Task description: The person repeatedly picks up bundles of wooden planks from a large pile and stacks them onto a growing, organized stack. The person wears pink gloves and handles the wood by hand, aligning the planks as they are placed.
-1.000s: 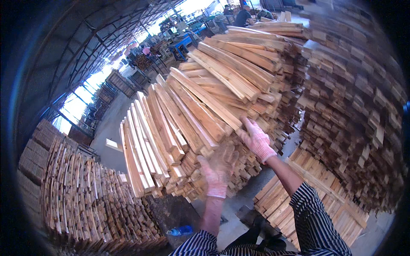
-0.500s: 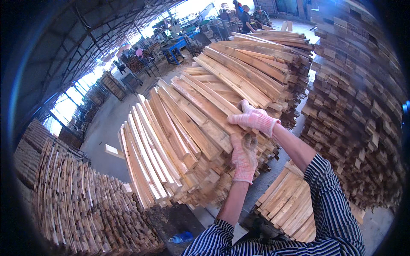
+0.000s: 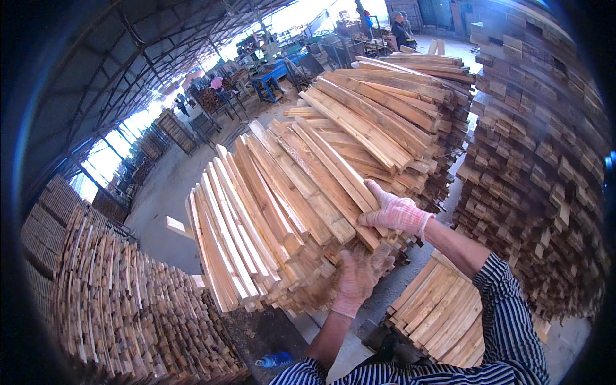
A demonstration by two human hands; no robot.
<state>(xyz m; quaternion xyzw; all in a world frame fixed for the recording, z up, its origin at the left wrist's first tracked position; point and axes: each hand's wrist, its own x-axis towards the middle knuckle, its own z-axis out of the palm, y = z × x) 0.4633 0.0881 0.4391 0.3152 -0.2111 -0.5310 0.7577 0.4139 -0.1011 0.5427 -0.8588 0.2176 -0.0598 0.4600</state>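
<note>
Grey roofing [image 3: 70, 90] slopes across the upper left of my view, with a pale floor [image 3: 157, 221] stretching away below it. Along the right side I have a tall stack [image 3: 532, 173] of dull brown timber, its many block-like ends turned toward me. The board pile [image 3: 256, 199] sits in the middle, running from near the hands up toward the upper right, its top boards fanned out and their near ends uneven. At lower left I see another stack [image 3: 128, 282] of wood, packed in close rows. A low stack [image 3: 443, 308] of lighter boards lies near the right forearm, below the pile. Far back stands a blue desk [image 3: 271, 77], and a person [image 3: 399, 29] is farther right, too small for me to make out more. Striped sleeves [image 3: 513, 308] cover the arms at the lower edge. On top of the pile, a narrow board [image 3: 338, 165] points its near end at the right hand [image 3: 398, 215], which pinches that end between thumb and fingers. The left hand [image 3: 359, 276] is spread below, thumb apart, palm toward the board ends; its fingers are blurred, so I cannot tell whether they touch the wood. Both wear pink-and-white gloves. Near the bottom, a blue bottle [image 3: 274, 359] rests on a dark surface.
</note>
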